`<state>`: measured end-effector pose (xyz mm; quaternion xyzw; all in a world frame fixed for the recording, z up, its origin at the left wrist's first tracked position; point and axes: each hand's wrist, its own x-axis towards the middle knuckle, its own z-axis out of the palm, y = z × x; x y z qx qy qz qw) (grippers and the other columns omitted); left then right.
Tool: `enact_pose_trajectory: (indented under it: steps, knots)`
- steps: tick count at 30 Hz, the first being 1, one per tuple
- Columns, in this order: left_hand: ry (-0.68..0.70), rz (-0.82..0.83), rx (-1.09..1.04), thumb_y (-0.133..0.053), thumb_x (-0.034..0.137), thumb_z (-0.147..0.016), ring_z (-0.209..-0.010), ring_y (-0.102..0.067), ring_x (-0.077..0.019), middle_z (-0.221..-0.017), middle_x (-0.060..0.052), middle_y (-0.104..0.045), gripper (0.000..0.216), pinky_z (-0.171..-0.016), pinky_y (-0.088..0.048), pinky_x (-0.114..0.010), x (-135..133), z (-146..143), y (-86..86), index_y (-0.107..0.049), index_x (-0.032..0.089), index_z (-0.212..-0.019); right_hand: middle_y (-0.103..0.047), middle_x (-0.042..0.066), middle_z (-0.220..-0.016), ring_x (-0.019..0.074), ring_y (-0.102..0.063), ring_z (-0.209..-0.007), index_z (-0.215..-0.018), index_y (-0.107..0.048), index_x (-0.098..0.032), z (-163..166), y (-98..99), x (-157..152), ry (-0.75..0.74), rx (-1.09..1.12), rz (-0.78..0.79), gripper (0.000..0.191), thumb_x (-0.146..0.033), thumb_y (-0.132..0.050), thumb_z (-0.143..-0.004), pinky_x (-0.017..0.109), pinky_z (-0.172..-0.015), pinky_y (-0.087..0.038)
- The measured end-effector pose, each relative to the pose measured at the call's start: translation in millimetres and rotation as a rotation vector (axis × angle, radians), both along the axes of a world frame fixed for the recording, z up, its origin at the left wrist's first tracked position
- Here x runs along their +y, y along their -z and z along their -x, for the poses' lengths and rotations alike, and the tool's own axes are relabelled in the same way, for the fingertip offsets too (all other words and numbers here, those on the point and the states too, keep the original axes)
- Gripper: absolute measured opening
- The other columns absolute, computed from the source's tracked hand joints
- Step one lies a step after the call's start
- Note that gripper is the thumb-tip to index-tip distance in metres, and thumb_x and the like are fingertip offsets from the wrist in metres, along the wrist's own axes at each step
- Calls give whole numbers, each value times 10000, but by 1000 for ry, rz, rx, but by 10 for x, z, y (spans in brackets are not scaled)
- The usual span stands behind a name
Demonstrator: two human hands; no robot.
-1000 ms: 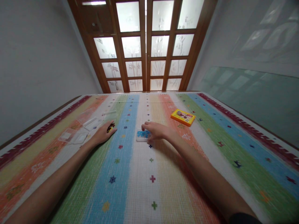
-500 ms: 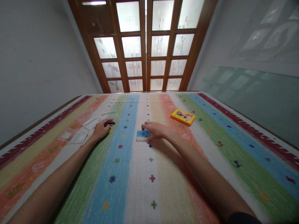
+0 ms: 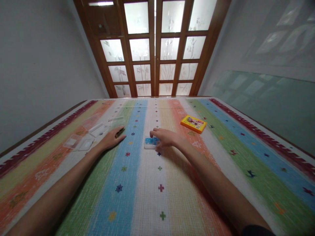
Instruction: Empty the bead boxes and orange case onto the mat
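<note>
My right hand (image 3: 164,138) rests on the striped mat with its fingers curled round a small clear tray holding blue pieces (image 3: 150,142). My left hand (image 3: 112,139) lies on the mat to the left, fingers closed over a small dark piece (image 3: 120,132) that shows beside the thumb. Several clear plastic trays (image 3: 85,138) lie just left of that hand.
A yellow box (image 3: 193,123) lies on the mat beyond my right hand. The colourful striped mat (image 3: 157,183) covers the whole floor area in front. Wooden doors with frosted glass panes (image 3: 152,49) stand at the far end, with plain walls on both sides.
My left hand closed over small dark pieces, lifted slightly toward the clear trays, then came back down flatter on the mat. My right hand stayed on the blue tray.
</note>
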<state>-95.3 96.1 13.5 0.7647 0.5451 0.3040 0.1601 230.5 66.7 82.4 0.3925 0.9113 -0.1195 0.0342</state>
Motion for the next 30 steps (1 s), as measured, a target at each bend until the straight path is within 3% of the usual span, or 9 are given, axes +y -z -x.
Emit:
enact_pose_trajectory:
  steps: [3, 7, 13, 17, 21, 26, 30]
  knots:
    - [31, -42, 35, -605, 617, -779, -1136, -646, -324, -1204, -135, -710, 490, -1065, -463, -493, 47, -38, 4, -716, 198, -1006, -621, 120, -1219, 263, -604, -1069, -1200, -576, -191, 2, 7, 9, -5, -13, -12, 549, -267, -822, -715, 306, -795, -444]
    - [-30, -64, -19, -620, 546, -758, -917, -672, -279, -957, -109, -723, 375, -944, -526, -464, 123, -5, -4, -703, 198, -869, -611, 121, -1243, 262, -599, -1079, -1215, -570, -192, 4, 14, 17, -10, -24, -16, 561, -281, -819, -721, 302, -801, -442]
    - [-117, -41, -191, -637, 376, -660, -787, -677, -229, -799, -34, -676, 410, -861, -560, -414, 126, 47, 19, -657, 188, -1023, -614, 124, -1232, 263, -601, -1069, -1195, -577, -191, 0, 13, 12, -9, -5, -14, 536, -259, -810, -717, 308, -799, -441]
    - [-146, -3, -339, -569, 373, -668, -788, -706, -240, -811, -52, -702, 472, -786, -590, -406, 124, 85, -23, -626, 179, -1095, -614, 134, -1228, 271, -600, -1060, -1191, -583, -186, 1, 25, 18, -11, 4, -11, 537, -261, -813, -712, 320, -804, -445]
    - [-190, 10, -433, -534, 396, -734, -892, -721, -264, -921, -83, -744, 419, -836, -585, -427, 97, 122, -98, -648, 217, -1095, -615, 126, -1228, 268, -599, -1067, -1200, -579, -192, 4, 32, 17, -3, 5, -10, 548, -267, -818, -713, 316, -810, -444]
    - [-64, 69, -153, -701, 510, -686, -1158, -656, -342, -1220, -146, -716, 585, -1070, -463, -505, 18, 74, -84, -678, 206, -1185, -608, 121, -1244, 268, -601, -1082, -1203, -579, -201, 8, 25, 9, 2, -13, -17, 554, -283, -823, -713, 312, -822, -448]
    - [-26, 74, -82, -662, 592, -715, -1335, -532, -385, -1312, -189, -667, 608, -1158, -354, -542, 18, 22, -20, -722, 154, -1132, -606, 138, -1246, 274, -600, -1084, -1226, -575, -173, 8, 21, 1, -16, -16, -23, 568, -280, -814, -722, 318, -824, -450]
